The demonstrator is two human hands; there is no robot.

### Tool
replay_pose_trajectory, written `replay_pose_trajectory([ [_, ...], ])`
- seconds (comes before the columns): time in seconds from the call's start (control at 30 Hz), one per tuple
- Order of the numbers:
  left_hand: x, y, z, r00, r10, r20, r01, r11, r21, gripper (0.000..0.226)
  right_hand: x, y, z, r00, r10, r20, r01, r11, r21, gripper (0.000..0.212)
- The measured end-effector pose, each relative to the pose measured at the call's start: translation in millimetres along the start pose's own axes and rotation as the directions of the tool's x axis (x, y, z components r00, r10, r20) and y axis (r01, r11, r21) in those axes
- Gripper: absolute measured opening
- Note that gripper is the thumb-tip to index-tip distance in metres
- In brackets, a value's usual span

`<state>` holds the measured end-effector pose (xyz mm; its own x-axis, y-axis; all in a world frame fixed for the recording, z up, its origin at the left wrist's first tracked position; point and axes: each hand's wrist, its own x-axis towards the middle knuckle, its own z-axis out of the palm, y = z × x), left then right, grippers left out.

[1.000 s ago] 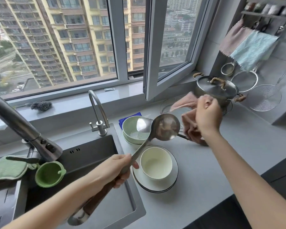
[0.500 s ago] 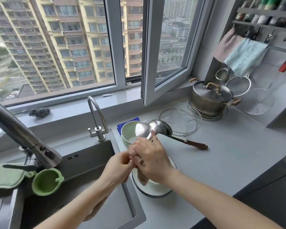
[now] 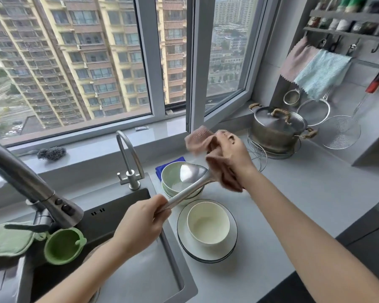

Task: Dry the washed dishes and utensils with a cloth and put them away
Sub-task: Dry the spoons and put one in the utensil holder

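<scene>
Sink (image 3: 140,270): below the left-hand grip.
Plate (image 3: 182,234): just right of that grip, carrying a white bowl (image 3: 208,226).
Green bowls (image 3: 171,178): stacked, between the two grips, under the ladle's shaft.
Ladle (image 3: 188,193): handle in the left grip, far end running into the cloth.
Cloth (image 3: 198,138): pink, bunched in the right grip.
Left hand (image 3: 138,228): fingers curled round the handle.
Right hand (image 3: 234,156): fingers clenched on the cloth.

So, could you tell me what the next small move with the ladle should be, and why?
Probably rub the pink cloth round the far end of the ladle, then draw it down the handle. The right hand grips the cloth bunched against that end, the left hand holds the handle low, and the shaft between them is bare.
</scene>
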<state>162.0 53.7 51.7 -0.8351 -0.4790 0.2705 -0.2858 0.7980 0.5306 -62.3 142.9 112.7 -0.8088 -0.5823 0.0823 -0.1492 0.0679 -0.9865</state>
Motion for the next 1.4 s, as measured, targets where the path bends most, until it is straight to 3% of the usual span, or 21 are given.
replay_pose_trajectory([
  [0.13,-5,-5,1,0.999,0.010,0.037,-0.008,0.998,-0.058,0.009,12,18,-23,0.967,0.213,0.138,-0.242,0.938,0.248,0.014],
  [0.27,-13,-7,-1,0.997,0.003,0.075,0.008,0.989,-0.147,0.011,9,52,-49,0.952,0.290,-0.098,-0.277,0.953,0.123,0.024],
  [0.33,-11,-6,-3,0.995,-0.034,0.092,0.058,0.959,-0.278,0.012,3,44,-60,0.924,0.348,-0.157,-0.292,0.909,0.296,0.027],
  [0.4,-5,-3,-2,0.979,-0.110,0.170,0.172,0.897,-0.408,0.010,-3,34,-67,0.945,0.320,-0.074,-0.252,0.850,0.462,0.025],
  [0.47,2,2,3,0.951,-0.147,0.273,0.273,0.815,-0.510,0.009,-11,20,-62,0.970,0.204,0.129,-0.241,0.811,0.533,0.029],
  [0.53,9,11,6,0.936,-0.128,0.329,0.305,0.761,-0.572,0.014,-14,19,-52,0.977,0.108,0.182,-0.161,0.937,0.311,0.036],
  [0.63,12,16,7,0.948,-0.075,0.309,0.235,0.819,-0.524,0.007,-4,18,-46,0.998,0.066,-0.017,-0.066,0.996,-0.054,0.024],
  [0.77,16,15,9,0.954,-0.018,0.299,0.134,0.919,-0.372,0.008,11,32,-57,0.942,0.310,-0.127,-0.286,0.942,0.175,0.011],
  [0.83,19,25,10,0.935,-0.071,0.346,0.246,0.834,-0.494,0.009,13,44,-64,0.869,0.467,-0.164,-0.395,0.854,0.337,0.005],
  [0.87,22,30,10,0.906,-0.113,0.407,0.353,0.733,-0.581,0.011,12,47,-69,0.829,0.519,-0.210,-0.402,0.813,0.421,0.007],
  [0.93,29,40,6,0.796,-0.136,0.589,0.587,0.407,-0.700,0.017,7,50,-80,0.778,0.538,-0.325,-0.328,0.788,0.521,0.013],
  [1.03,44,45,4,0.615,0.043,0.787,0.788,-0.070,-0.612,0.030,-5,44,-85,0.816,0.329,-0.476,-0.097,0.888,0.449,0.014],
  [1.07,47,47,5,0.567,0.104,0.817,0.822,-0.146,-0.551,0.032,-11,39,-84,0.825,0.179,-0.537,-0.006,0.951,0.309,0.013],
  [1.1,50,50,8,0.527,0.144,0.838,0.847,-0.169,-0.504,0.031,-14,36,-82,0.803,-0.049,-0.593,0.096,0.994,0.047,0.015],
  [1.13,51,54,11,0.499,0.157,0.852,0.865,-0.146,-0.480,0.029,-15,35,-79,0.746,-0.340,-0.573,0.202,0.935,-0.291,0.017],
  [1.17,52,60,13,0.478,0.157,0.864,0.878,-0.102,-0.467,0.030,-14,37,-74,0.674,-0.591,-0.444,0.272,0.757,-0.595,0.017],
  [1.2,52,67,15,0.468,0.164,0.868,0.883,-0.062,-0.465,0.032,-13,41,-69,0.617,-0.740,-0.267,0.294,0.532,-0.794,0.014],
  [1.23,53,75,17,0.467,0.176,0.867,0.883,-0.044,-0.467,0.032,-12,47,-64,0.592,-0.798,-0.118,0.291,0.347,-0.892,0.010],
  [1.27,54,80,19,0.473,0.182,0.862,0.880,-0.038,-0.474,0.032,-13,54,-59,0.604,-0.796,-0.028,0.289,0.252,-0.924,0.010],
  [1.3,56,83,20,0.488,0.180,0.854,0.871,-0.036,-0.490,0.030,-15,61,-55,0.648,-0.761,-0.010,0.290,0.259,-0.921,0.012],
  [1.4,63,83,23,0.531,0.139,0.836,0.843,0.009,-0.537,0.031,-29,65,-44,0.811,-0.578,-0.084,0.339,0.583,-0.739,0.012],
])
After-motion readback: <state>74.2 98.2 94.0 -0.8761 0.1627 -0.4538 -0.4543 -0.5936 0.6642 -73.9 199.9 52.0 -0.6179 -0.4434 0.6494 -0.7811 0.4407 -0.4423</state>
